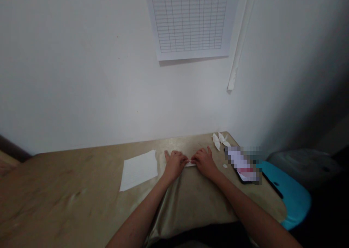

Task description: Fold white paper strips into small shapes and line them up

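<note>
logged from my remote feed: one small white paper (191,164), on the table (81,193), between both hands, its visible strip running left to right, neither hand clearly nearer. left hand (174,163): fingertips closed on the left part. right hand (204,162): likewise on the right, though i find the exact pinch blurred. also: one white sheet (139,170), left of the left hand; one phone (241,164), right of the right hand
</note>
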Tool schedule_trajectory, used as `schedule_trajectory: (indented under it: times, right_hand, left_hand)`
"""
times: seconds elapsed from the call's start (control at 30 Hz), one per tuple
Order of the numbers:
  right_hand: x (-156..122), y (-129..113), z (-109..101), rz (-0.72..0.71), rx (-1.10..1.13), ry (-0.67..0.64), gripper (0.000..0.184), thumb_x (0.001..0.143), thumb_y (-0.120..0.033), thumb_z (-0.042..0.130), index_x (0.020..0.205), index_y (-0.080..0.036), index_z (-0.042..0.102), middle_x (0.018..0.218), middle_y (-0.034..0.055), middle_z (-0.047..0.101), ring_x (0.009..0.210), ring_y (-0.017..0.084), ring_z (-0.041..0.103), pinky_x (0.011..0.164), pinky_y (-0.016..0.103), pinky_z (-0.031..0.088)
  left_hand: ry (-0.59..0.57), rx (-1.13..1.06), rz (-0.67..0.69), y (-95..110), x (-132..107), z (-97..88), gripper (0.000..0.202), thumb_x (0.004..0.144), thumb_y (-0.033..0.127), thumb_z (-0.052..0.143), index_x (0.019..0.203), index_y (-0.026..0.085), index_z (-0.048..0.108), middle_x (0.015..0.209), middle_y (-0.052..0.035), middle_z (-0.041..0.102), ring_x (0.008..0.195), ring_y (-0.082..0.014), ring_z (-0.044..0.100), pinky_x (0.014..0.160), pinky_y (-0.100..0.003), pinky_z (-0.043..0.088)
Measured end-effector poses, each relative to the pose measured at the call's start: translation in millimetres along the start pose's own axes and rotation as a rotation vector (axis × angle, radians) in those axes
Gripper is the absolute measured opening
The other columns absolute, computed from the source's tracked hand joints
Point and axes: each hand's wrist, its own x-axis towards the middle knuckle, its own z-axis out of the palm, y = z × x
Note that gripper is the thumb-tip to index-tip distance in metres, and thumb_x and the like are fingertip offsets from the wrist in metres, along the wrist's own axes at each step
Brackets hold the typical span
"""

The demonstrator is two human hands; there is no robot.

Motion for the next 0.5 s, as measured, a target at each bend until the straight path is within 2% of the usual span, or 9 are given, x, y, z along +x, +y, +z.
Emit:
schedule_trajectory:
  times: [0.2, 0.33, 0.5]
  right_hand:
    - [-1.2, -2.0, -0.9, 0.013, 0.004, 0.013, 0.016, 0.094, -0.024, 0.058, 0.089, -0.025, 0.073, 0.097, 0.0055, 0.071, 0.113, 0.025, 0.056, 0.117, 0.061, 0.009]
    - [-1.8, -1.7, 0.7, 0.026, 0.048, 0.008, 0.014, 0.094, -0.026, 0.059, 0.09, -0.023, 0.072, 0.099, 0.0053, 0.072, 0.113, 0.024, 0.057, 0.117, 0.061, 0.011]
    - [-2.1, 1.1, 2.2, 0.031, 0.034, -0.016, 0.012, 0.093, -0.027, 0.061, 0.092, -0.024, 0.072, 0.101, 0.0052, 0.073, 0.114, 0.026, 0.057, 0.116, 0.063, 0.01]
  left_hand:
    - [-0.001, -0.071, 0.056, -1.9, -1.1, 2.9, 0.017, 0.091, 0.04, 0.064, 0.098, 0.032, 0.077, 0.102, -0.0033, 0.073, 0.114, -0.0276, 0.054, 0.112, -0.076, 0.002]
    - [-0.009, -0.08, 0.053, -2.4, -1.2, 1.3, 0.024, 0.092, 0.047, 0.062, 0.093, 0.03, 0.078, 0.101, -0.004, 0.073, 0.113, -0.0277, 0.053, 0.112, -0.076, 0.003]
    - [0.035, -0.066, 0.041, -2.7, -2.4, -0.6, 0.018, 0.092, 0.042, 0.063, 0.09, 0.031, 0.078, 0.098, -0.002, 0.074, 0.112, -0.027, 0.054, 0.112, -0.076, 0.002]
